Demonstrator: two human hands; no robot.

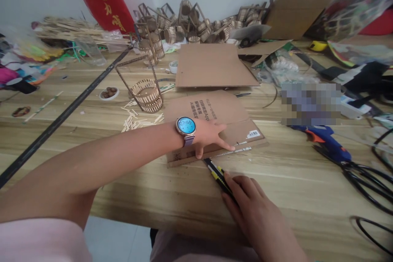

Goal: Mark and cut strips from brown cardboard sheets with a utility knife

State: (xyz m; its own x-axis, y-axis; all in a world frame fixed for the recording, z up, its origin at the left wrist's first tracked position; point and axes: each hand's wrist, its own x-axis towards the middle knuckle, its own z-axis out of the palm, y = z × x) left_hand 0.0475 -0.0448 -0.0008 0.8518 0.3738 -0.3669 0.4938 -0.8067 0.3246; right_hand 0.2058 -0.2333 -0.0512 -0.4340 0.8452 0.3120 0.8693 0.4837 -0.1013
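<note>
My left hand [210,137], with a watch on the wrist, lies flat with fingers spread on a brown cardboard sheet [221,114] and presses a thin light strip [236,150] down along its near edge. My right hand [248,200] is closed around a yellow and black utility knife [216,172]. The knife's tip points at the cardboard's near edge, just below my left thumb.
A small wooden stick basket [147,95] and loose sticks [138,120] lie to the left. A second cardboard sheet [211,65] lies behind. A blue glue gun [327,141] and black cables [368,180] are at the right. More baskets [190,24] are piled at the back. A black rod [61,118] crosses the table diagonally.
</note>
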